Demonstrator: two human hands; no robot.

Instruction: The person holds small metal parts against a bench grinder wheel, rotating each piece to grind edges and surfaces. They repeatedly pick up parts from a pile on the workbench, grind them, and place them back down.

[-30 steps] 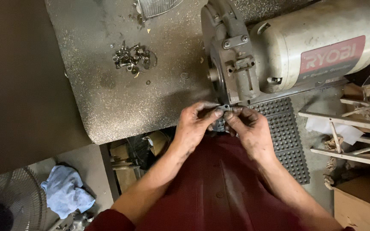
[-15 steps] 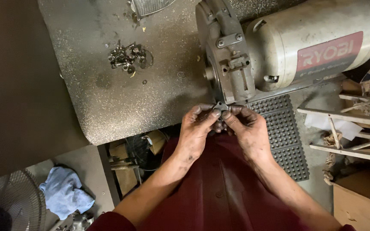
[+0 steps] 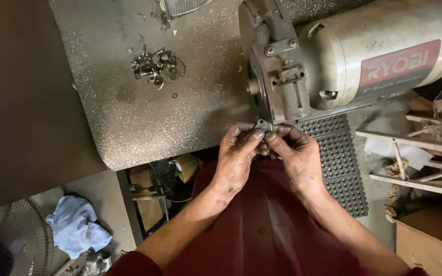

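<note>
Right at the edge of the speckled workbench [image 3: 144, 122], your two hands meet just below the bench grinder [image 3: 344, 61]. Your left hand [image 3: 237, 161] and your right hand [image 3: 296, 158] are both closed on a small grey metal bracket [image 3: 263, 125], pinching it between thumbs and fingertips.

Keep both pinches firm, I think, because the piece is tiny and looks easy to drop. Hold it close over the bench edge, so that if it slips it lands on the bench and not on the floor. Keep your fingers off its pointy corners.

You can only see the top of the bracket, since your fingers hide the rest. It is flat, dull grey and thin, with little ears that stick out at the sides. It sits just in front of the grinder's grey end housing, but I cannot tell if it touches it.

A small pile of screws and nuts [image 3: 152, 64] lies well apart on the bench.
</note>
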